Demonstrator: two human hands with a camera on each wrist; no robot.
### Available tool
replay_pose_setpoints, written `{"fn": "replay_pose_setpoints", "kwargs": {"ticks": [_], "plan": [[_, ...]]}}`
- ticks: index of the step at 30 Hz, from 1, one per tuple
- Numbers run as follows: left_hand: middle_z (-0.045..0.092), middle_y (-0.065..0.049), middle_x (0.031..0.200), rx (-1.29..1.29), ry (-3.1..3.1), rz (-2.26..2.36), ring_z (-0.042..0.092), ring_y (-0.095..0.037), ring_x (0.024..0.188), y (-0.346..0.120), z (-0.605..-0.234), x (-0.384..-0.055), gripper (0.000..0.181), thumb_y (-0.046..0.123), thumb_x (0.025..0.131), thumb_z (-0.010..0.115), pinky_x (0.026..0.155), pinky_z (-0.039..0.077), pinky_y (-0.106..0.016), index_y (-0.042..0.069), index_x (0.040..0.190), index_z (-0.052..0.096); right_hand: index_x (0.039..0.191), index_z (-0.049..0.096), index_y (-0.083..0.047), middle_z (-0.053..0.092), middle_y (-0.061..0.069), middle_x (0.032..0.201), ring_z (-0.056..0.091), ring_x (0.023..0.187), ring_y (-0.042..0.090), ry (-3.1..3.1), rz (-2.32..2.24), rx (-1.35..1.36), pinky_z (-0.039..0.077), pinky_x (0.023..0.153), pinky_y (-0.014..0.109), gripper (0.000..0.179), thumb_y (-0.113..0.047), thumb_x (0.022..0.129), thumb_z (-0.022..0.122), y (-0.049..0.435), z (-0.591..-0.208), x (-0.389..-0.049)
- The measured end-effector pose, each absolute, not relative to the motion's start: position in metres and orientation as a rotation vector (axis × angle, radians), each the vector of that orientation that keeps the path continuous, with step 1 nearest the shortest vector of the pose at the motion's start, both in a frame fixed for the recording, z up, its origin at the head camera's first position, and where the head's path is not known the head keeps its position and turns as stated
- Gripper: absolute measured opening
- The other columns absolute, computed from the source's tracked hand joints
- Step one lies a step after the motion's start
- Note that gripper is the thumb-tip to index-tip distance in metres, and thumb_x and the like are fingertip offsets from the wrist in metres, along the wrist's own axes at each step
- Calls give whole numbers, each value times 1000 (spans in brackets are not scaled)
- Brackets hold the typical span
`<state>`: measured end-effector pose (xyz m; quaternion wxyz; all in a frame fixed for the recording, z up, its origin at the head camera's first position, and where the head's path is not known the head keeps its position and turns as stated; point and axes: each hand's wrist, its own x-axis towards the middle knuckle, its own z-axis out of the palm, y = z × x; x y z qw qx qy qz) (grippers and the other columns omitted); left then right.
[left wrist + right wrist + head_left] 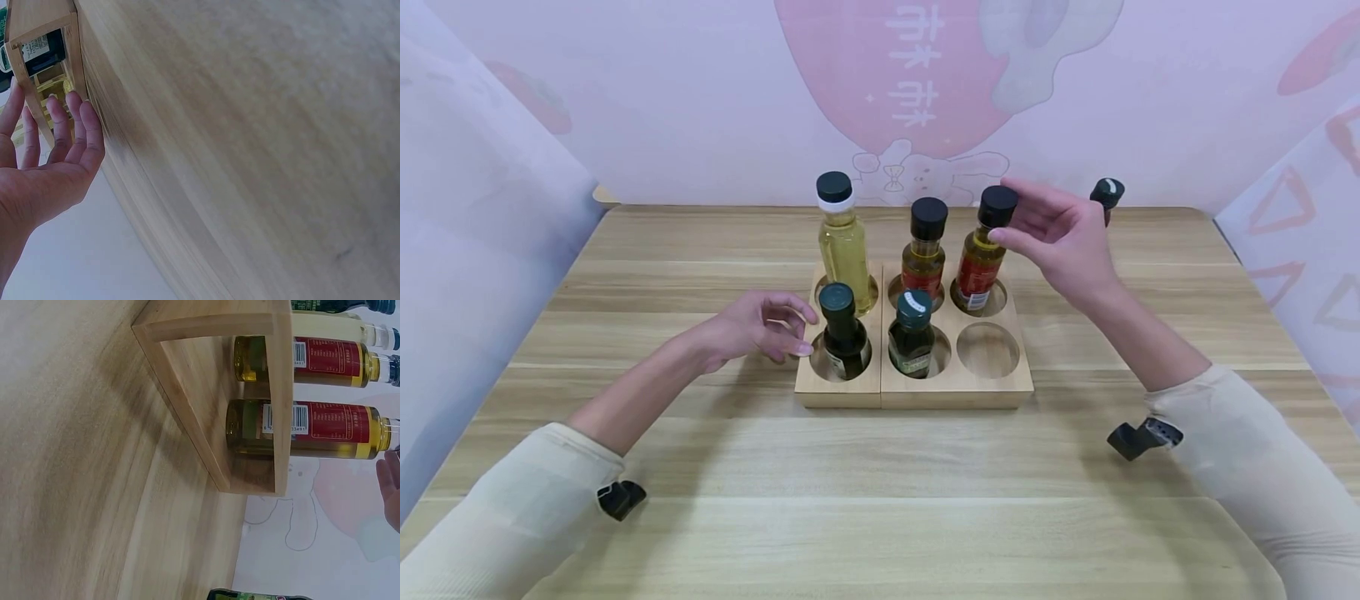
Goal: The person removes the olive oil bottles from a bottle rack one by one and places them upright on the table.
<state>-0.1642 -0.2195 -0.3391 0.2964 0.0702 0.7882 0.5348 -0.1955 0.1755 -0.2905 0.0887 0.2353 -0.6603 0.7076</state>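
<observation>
A wooden rack (955, 398) with round holes stands mid-table and holds several bottles. My right hand (1063, 237) is at the top of a red-labelled oil bottle (979, 271) in the back right hole, thumb at its neck and fingers by its black cap. In the right wrist view, those fingertips (389, 478) meet the bottle's top at the edge of the picture. My left hand (760, 325) has loosely bent fingers at the rack's left side, beside a dark bottle (845, 342) in the front left hole. The left wrist view shows its fingers (59, 122) spread before the rack's open end.
Also in the rack are a tall pale-yellow oil bottle (844, 250), a second red-labelled bottle (922, 262) and a green-capped bottle (912, 342). The front right hole (988, 350) shows its bare bottom. Another green-capped bottle (1107, 192) stands behind my right hand.
</observation>
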Motion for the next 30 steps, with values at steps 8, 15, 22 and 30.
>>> {"fn": "replay_pose_setpoints", "kwargs": {"ticks": [8,15,22,30], "plan": [[61,-7,103,184,2095,1425,65,-22,87,-220,-339,-164,45,4,84,84,78,59,-38,0,122,61,130,65,10,78,1,109,75,101,14,-1985,2107,653,57,93,25,49,27,84,66,172,-291,-196],[60,-8,105,181,2097,1420,64,-22,88,-220,-339,-164,45,4,84,84,78,59,-39,-1,123,60,129,66,9,78,1,108,75,102,14,-1981,2126,639,58,91,25,45,23,87,67,171,-291,-196],[61,-9,103,204,2098,1427,65,-23,88,-220,-339,-164,44,4,85,84,76,59,-38,-2,122,61,125,70,7,79,4,107,75,102,15,-1920,2199,633,58,90,25,39,20,88,69,170,-290,-196],[61,-8,103,198,2106,1424,64,-22,88,-219,-338,-166,44,4,85,84,77,59,-39,-1,122,61,125,69,10,79,4,105,76,100,15,-1912,2190,624,58,89,25,38,20,88,68,169,-290,-199]]}}
